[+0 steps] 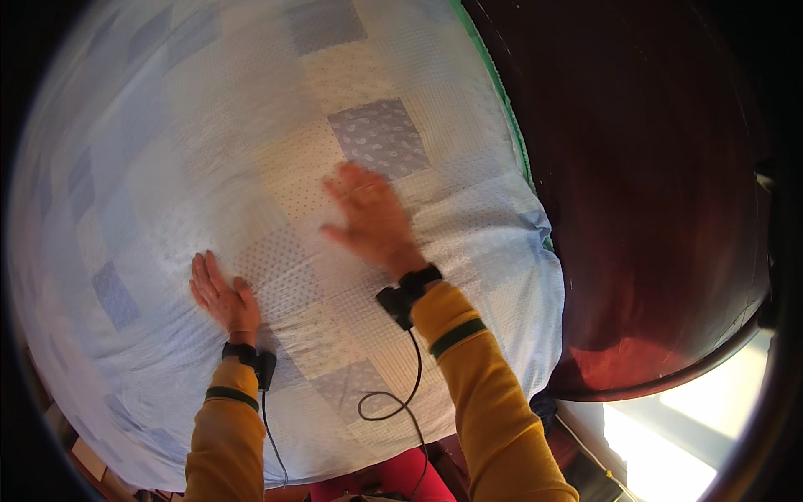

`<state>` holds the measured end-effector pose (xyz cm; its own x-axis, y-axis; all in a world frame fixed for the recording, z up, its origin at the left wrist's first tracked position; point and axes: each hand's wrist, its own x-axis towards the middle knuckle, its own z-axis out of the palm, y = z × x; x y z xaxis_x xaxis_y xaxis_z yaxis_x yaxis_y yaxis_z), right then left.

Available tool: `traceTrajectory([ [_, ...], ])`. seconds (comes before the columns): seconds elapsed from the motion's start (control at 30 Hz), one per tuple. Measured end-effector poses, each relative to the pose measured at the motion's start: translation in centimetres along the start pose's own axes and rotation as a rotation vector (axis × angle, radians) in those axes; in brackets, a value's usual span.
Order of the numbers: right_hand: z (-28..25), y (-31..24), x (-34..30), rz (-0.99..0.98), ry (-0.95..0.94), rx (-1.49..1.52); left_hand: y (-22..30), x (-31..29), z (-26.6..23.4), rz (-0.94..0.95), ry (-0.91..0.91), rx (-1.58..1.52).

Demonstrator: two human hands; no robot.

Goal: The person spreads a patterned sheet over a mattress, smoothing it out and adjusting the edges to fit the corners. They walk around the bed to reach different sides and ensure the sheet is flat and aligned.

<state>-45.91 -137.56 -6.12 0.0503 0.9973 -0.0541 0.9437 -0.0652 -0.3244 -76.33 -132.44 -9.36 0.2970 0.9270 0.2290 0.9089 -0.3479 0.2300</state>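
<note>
Left hand: left of centre, fingers outstretched
Right hand: centre, blurred, fingers splayed
Patchwork cover: left and middle, beneath both hands, creased towards right

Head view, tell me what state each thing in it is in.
Patchwork cover: spread out, rumpled near its right edge.
Left hand: open, palm down on the cover.
Right hand: open, blurred; contact unclear.
Right cable: slack, looped.
Wristbands: fastened.
Dark red panel: brighter toward its lower end.
</note>
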Motion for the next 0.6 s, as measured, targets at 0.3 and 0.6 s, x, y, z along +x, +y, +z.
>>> traceTrajectory([
  [0.3,-8.8,16.9,-1.2,0.692,-0.039,-0.196,-0.6,-0.1,0.2,-0.023,-0.050,-0.043],
  [0.6,-2.0,-4.4,-4.9,-0.295,0.010,-0.013,-0.5,0.3,-0.9,-0.025,-0.110,-0.058],
])
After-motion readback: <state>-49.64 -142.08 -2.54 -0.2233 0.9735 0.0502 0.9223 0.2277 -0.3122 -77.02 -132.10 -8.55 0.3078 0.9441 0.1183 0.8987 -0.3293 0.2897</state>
